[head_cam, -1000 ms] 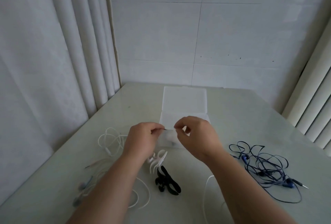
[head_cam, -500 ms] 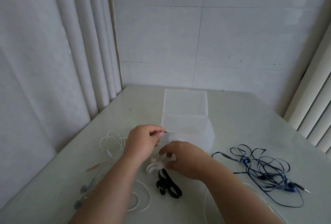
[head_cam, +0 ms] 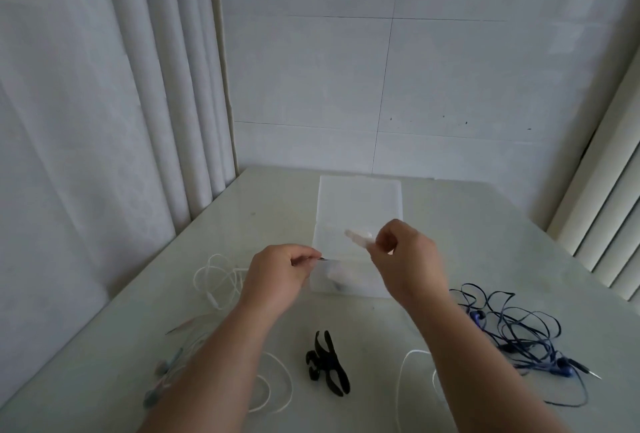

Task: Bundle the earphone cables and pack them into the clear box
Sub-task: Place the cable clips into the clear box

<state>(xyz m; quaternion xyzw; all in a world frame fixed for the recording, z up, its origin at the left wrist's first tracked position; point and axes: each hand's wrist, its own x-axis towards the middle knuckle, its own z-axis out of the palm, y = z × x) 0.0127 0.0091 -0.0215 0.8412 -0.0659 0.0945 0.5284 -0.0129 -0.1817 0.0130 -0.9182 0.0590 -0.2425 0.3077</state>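
Note:
My left hand (head_cam: 280,276) pinches a thin earphone cable end whose dark tip (head_cam: 323,259) sticks out toward the clear box (head_cam: 360,288). The box stands open mid-table, its lid (head_cam: 360,197) lying flat behind it. Something pale shows blurred through its front wall. My right hand (head_cam: 405,259) is raised over the box and grips a white cable tie (head_cam: 358,236). A loose white earphone cable (head_cam: 214,280) lies left of my left hand. A tangled blue earphone cable (head_cam: 519,328) lies at the right.
Black cable ties (head_cam: 327,363) lie on the pale table (head_cam: 467,224) between my forearms. More white cable (head_cam: 403,380) loops near the front edge. Pale blue earbuds (head_cam: 162,380) lie front left. Curtains hang left and right, with a tiled wall behind.
My right hand dropped to the white ties beside the black ones, took hold of them and rose over the box. No white ties remain there. My left hand kept its pinch.

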